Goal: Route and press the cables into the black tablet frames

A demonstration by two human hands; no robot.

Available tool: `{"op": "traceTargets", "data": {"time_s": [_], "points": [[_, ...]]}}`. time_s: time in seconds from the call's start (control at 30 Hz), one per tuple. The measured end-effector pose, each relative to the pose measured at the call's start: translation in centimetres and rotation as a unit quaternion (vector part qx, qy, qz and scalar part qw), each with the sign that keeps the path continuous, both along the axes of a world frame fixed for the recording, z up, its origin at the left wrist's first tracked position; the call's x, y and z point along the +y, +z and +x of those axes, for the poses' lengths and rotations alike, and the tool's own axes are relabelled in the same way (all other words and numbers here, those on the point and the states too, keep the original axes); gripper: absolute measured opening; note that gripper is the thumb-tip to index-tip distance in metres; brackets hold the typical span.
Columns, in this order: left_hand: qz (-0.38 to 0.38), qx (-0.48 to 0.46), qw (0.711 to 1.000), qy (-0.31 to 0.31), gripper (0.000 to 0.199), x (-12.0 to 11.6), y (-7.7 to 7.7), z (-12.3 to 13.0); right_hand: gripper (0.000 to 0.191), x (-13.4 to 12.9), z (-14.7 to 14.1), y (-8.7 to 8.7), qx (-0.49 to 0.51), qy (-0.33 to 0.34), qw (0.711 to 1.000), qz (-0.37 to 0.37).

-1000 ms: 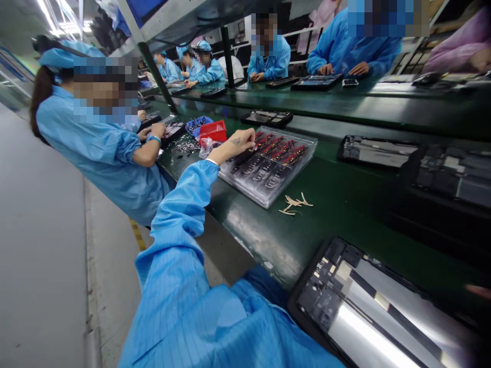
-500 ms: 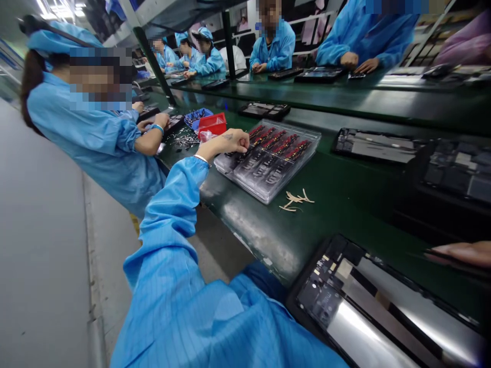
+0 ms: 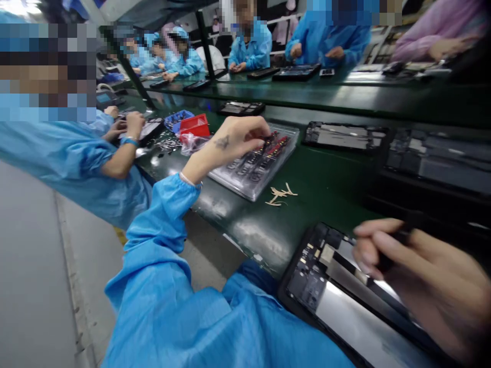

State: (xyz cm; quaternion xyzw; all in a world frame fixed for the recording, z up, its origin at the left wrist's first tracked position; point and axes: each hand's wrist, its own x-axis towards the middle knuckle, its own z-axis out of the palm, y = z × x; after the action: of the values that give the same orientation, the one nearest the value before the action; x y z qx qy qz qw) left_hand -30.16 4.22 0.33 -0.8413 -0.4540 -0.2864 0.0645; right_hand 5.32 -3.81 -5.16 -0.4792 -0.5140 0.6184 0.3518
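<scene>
My left hand (image 3: pixel 241 138) reaches over a clear plastic tray (image 3: pixel 249 193), fingers closed in a pinch. A small dark bit shows below the fingertips, but I cannot make out what it is. Rows of small red and black circuit parts (image 3: pixel 278 147) lie in the tray's slots, partly hidden by the hand. At the right, my right hand (image 3: pixel 418 271) is blurred and closed around a dark slim tool (image 3: pixel 402 235). Below it lies an opened tablet (image 3: pixel 307 286), its metal batteries and black boards exposed.
Torn tan strips (image 3: pixel 280 195) lie between tray and tablet. More opened tablets (image 3: pixel 345 137) stand along the back and right. Left are a red bin (image 3: pixel 195 125), a blue bin (image 3: pixel 178 120) and loose small parts. A co-worker (image 3: pixel 76 153) sits close at left; others work across the bench.
The view has shifted, with the scene sliding left. My left hand has moved right across the tray. My right hand has come in from the right edge over the opened tablet.
</scene>
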Motion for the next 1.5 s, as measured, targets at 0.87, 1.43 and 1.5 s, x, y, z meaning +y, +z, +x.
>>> {"op": "traceTargets", "data": {"time_s": [0.87,1.43,1.5], "points": [[0.185,0.134,0.965,-0.131,0.018,-5.6,-5.0,15.3,0.017,0.6,0.3,-0.7,-0.176,-0.03,0.931,0.32],[-0.072,0.327,0.941,0.059,0.02,-2.1,-5.2,8.3,0.028,1.3,0.5,-0.5,-0.218,-0.042,0.944,0.246],[-0.108,0.362,0.925,0.052,0.024,-2.3,-5.1,8.2,0.029,1.4,0.4,-0.5,-0.209,-0.045,0.95,0.226]]}}
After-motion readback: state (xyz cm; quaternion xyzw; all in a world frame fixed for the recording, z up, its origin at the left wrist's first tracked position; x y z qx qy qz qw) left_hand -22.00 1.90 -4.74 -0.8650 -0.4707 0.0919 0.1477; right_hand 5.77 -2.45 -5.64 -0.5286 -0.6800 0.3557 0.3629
